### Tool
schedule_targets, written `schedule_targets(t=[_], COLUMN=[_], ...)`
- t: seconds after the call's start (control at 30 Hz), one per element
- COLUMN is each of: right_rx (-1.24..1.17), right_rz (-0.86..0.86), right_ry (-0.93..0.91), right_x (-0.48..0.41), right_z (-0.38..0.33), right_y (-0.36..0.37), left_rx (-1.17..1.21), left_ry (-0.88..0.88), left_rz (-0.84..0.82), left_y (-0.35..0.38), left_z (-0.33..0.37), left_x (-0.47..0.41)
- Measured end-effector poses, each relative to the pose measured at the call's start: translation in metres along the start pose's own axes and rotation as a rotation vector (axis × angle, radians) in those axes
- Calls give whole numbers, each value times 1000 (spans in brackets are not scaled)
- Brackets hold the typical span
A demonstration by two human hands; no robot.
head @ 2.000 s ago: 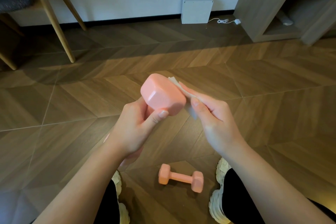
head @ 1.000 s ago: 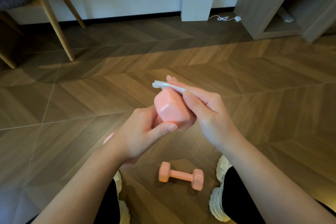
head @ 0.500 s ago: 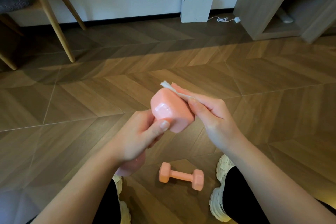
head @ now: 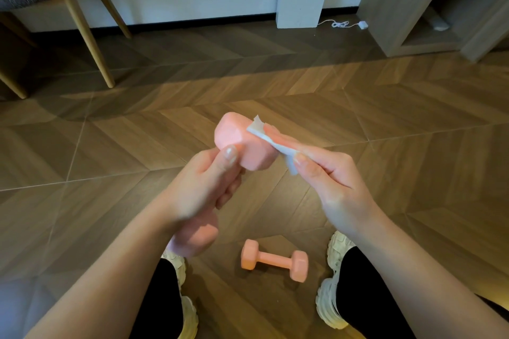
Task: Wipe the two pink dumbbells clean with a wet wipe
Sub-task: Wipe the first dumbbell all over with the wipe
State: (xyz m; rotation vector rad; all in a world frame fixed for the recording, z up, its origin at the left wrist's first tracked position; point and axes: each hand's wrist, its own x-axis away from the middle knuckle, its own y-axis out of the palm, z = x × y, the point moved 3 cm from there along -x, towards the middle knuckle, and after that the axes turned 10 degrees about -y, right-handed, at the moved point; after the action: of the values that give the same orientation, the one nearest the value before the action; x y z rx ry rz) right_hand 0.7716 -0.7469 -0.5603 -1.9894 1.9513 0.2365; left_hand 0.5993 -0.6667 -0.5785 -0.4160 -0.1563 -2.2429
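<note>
Gripping the first pink dumbbell (head: 237, 143) by its handle: left hand (head: 201, 187), fingers curled round the bar, thumb on the upper head; item held tilted above the wooden floor (head: 413, 146). Right hand (head: 330, 181): thumb and fingers pinch a white wet wipe (head: 271, 143), laid against that head's right side. Second pink dumbbell (head: 274, 260): flat on the floor between two pale shoes (head: 329, 303), apart from both hands.
</note>
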Motion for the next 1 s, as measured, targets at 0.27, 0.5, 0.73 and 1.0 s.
schedule_targets(t=[0.27,0.5,0.73,1.0], right_rx=[26,43,45,39], right_rz=[5,-3,-1,18], right_ry=[42,38,32,14], right_x=[-11,-9,-8,-8], right_z=[3,3,2,2], right_y=[3,1,4,5], left_rx=[-77,-74,-95,-135], left_ry=[-21,-35,-38,-68], left_rz=[-111,-61,-21,-24], left_y=[12,11,6,12], left_z=[-6,-1,-1,-6], left_x=[2,2,0,-3])
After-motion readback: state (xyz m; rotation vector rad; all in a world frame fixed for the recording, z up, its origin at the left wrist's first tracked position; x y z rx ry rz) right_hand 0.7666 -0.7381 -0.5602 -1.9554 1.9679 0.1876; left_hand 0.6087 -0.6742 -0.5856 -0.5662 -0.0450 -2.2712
